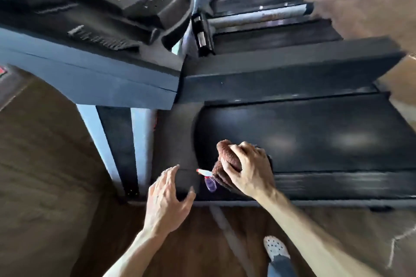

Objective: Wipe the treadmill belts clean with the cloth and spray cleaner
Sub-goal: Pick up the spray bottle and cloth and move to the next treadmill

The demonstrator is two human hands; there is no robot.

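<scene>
The right hand (247, 168) clutches the bunched brown terry cloth (227, 157) and small purple spray bottle with white nozzle (208, 177) at the black treadmill belt (315, 139) edge. The left hand (168, 198) reaches in, fingers spread, empty. Best to transfer the bottle, freeing the cloth for flat strokes.

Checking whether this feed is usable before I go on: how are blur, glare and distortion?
Head view: wide-angle bending curves the treadmill frame; the edges and top right corner smear with motion blur; two soft glare patches sit on the belt; the right hand holding the cloth and spray bottle is fairly sharp, as is the left hand.
</scene>
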